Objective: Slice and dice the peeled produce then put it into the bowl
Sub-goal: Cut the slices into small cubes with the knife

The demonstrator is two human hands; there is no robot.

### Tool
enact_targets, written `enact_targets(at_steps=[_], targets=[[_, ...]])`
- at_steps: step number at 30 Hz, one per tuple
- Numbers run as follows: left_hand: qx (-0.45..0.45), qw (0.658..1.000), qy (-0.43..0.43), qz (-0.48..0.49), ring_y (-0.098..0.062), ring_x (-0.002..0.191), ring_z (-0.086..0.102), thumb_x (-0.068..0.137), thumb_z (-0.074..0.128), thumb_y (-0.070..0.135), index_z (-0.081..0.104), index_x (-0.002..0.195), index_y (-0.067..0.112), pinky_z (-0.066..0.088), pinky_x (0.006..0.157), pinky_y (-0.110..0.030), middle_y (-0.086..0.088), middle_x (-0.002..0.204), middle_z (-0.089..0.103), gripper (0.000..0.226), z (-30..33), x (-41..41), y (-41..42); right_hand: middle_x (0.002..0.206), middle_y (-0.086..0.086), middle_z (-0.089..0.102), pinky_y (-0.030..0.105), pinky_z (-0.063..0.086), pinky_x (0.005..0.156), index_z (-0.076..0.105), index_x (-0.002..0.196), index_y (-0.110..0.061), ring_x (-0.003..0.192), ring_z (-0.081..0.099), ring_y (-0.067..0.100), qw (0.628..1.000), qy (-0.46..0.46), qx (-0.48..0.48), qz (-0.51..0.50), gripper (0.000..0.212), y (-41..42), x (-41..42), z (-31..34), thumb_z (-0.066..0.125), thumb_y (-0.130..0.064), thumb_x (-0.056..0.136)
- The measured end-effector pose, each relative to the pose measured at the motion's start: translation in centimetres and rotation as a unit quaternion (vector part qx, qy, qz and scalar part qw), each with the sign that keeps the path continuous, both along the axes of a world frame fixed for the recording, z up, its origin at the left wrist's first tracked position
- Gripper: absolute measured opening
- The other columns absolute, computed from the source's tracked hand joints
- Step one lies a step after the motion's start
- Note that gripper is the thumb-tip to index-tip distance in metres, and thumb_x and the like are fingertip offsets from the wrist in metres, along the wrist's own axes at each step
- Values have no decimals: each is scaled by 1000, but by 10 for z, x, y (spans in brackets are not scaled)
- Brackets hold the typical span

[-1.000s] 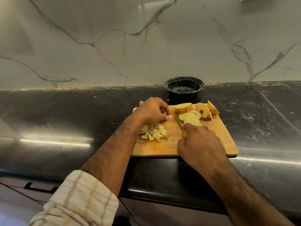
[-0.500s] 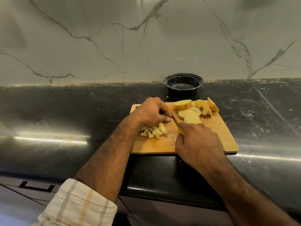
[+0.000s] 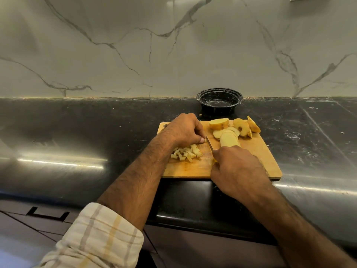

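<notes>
Left arm wears a rolled-up cream sleeve (image 3: 96,236) with tan and yellow check lines; right forearm (image 3: 286,215) is bare.

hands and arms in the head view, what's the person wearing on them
Both hands, left hand and right hand, are bare: no gloves, rings or watch visible. The left forearm is bare up to a rolled-back sleeve, cream with a check of thin tan and yellow stripes. The right forearm is bare as far as the frame shows; no sleeve is in view there.
</notes>
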State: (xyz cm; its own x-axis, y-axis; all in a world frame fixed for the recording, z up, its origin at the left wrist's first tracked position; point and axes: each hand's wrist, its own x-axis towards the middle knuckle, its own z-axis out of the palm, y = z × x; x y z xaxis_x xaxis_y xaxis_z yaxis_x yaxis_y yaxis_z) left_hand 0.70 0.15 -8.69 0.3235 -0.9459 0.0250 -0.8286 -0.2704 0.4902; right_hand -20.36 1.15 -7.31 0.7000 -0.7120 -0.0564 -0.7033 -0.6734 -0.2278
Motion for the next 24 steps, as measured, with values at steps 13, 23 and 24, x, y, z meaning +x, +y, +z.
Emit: enact_targets(at_steps=[13, 23, 24], targets=[[-12, 1000, 28, -5, -4, 91, 71, 87, 84, 13, 82, 95, 22, 61, 88, -26, 11, 95, 77, 12, -2, 5, 4, 97, -4, 56, 33, 46, 70, 62, 120, -27, 82, 54, 15, 998, -55, 0, -12, 22, 1, 12, -5, 51, -33, 101], [-15, 1000, 27, 1, -4, 89, 71, 86, 86, 15, 84, 92, 23, 61, 86, -26, 11, 90, 77, 10, 0, 4, 5, 86, -7, 48, 31, 44, 68, 64, 122, -25, 77, 49, 12, 1000, -9, 2, 3, 27, -5, 13, 0, 59, -28, 96], [-14, 1000, 25, 1, -4, 90, 70, 86, 86, 15, 84, 93, 23, 60, 86, -25, 11, 90, 77, 10, 0, 3, 5, 86, -8, 49, 31, 44, 69, 64, 124, -26, 79, 50, 13, 1000, -4, 4, 6, 29, -3, 7, 0, 59, -29, 96]])
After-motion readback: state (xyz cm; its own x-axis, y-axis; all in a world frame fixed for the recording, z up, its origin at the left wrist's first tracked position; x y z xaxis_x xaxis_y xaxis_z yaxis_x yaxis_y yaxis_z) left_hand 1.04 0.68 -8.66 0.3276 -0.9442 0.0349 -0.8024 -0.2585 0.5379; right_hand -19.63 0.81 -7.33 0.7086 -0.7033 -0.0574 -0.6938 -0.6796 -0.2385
